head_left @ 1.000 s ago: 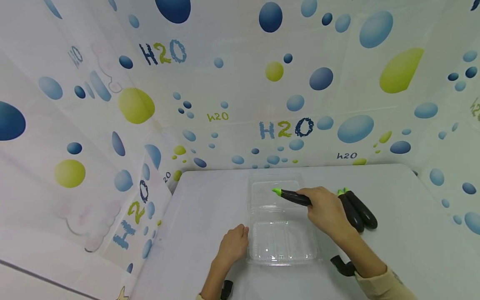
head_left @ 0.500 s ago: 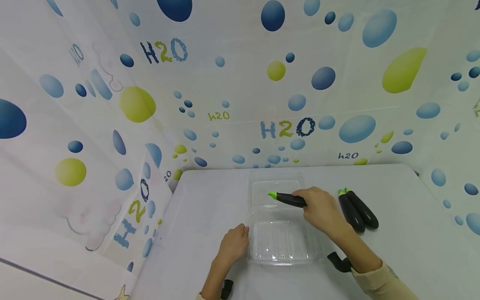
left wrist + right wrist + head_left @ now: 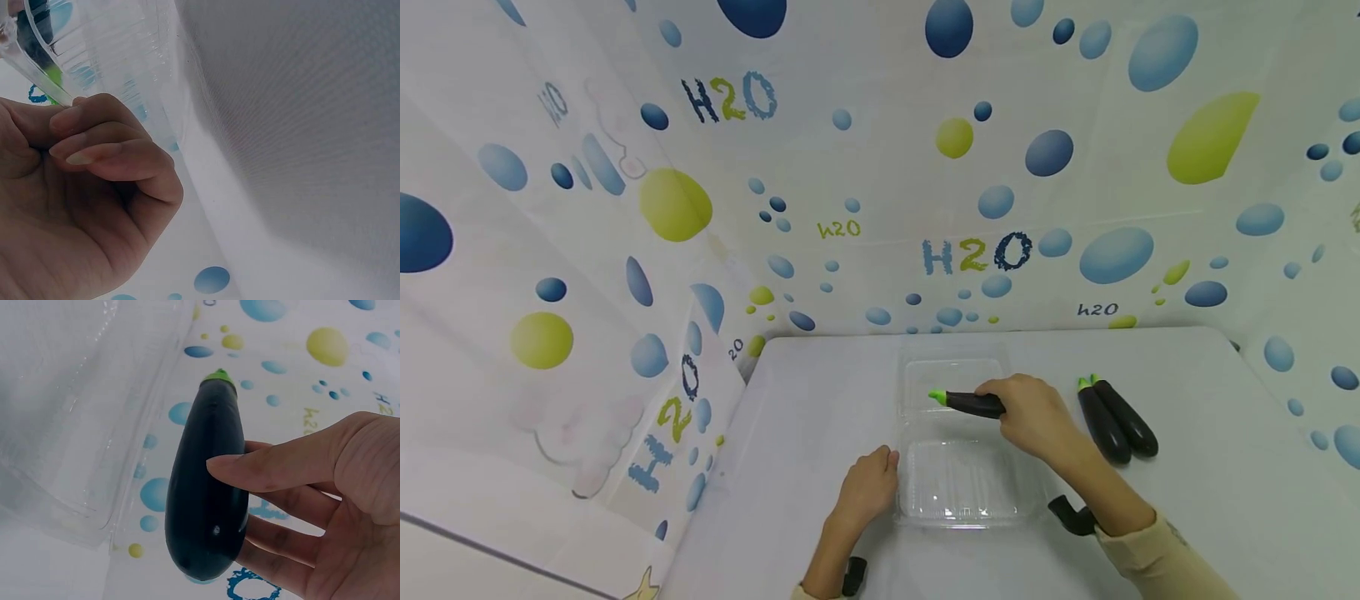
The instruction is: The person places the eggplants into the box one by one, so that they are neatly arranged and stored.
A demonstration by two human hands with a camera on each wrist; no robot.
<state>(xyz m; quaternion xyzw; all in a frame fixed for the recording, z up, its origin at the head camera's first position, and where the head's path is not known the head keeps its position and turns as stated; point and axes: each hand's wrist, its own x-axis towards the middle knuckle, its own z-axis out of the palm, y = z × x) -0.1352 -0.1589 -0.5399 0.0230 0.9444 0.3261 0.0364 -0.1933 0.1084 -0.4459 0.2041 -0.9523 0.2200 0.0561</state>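
Observation:
In the head view, my right hand (image 3: 1037, 421) holds a dark eggplant (image 3: 973, 404) with a bright green stem end, level above the hinge area of an opened clear plastic container (image 3: 962, 521). The right wrist view shows the thumb and fingers on either side of this eggplant (image 3: 206, 487). My left hand (image 3: 867, 487) is at the container's left side. Seen from the left wrist, the curled fingers and thumb of the left hand (image 3: 106, 181) pinch the rim of the container (image 3: 125, 56). Its lid (image 3: 917, 375) lies folded back toward the wall.
Two more eggplants (image 3: 1105, 423) lie side by side on the white table (image 3: 1210, 500), right of the container. A black strap end (image 3: 1067, 512) hangs by the right wrist. Behind the table stands a white wall covering (image 3: 880, 150) with blue and green spots.
My right hand has carried the eggplant a little to the left and slightly down over the container. The left hand stays at the container's side.

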